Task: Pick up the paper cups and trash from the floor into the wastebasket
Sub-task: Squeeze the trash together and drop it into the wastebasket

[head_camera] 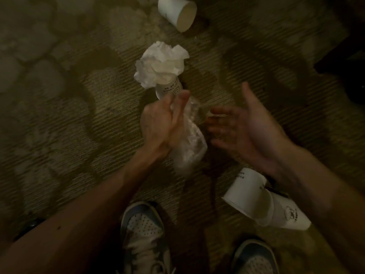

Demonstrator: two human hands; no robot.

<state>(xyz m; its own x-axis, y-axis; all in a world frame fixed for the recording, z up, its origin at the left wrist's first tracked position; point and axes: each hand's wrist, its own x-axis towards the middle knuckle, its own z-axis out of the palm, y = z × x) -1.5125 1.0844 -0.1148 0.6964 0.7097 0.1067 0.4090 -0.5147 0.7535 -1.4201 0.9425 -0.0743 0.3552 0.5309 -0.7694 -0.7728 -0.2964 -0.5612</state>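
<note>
My left hand (162, 119) grips a crumpled clear plastic wrapper (189, 143) that hangs below it, above the carpet. Just beyond its fingers lies a white paper cup (169, 89) with crumpled white tissue (160, 64) bulging from it. My right hand (243, 127) hovers open, palm turned left, a short way right of the wrapper and holds nothing. Two white paper cups (262, 202), one pushed into the other, lie on their side under my right forearm. Another paper cup (177, 12) lies tipped over at the top edge. No wastebasket is in view.
Patterned dim carpet (69, 107) covers the floor. My two blue and white sneakers (144, 234) stand at the bottom. A dark object (343, 62) fills the right upper edge.
</note>
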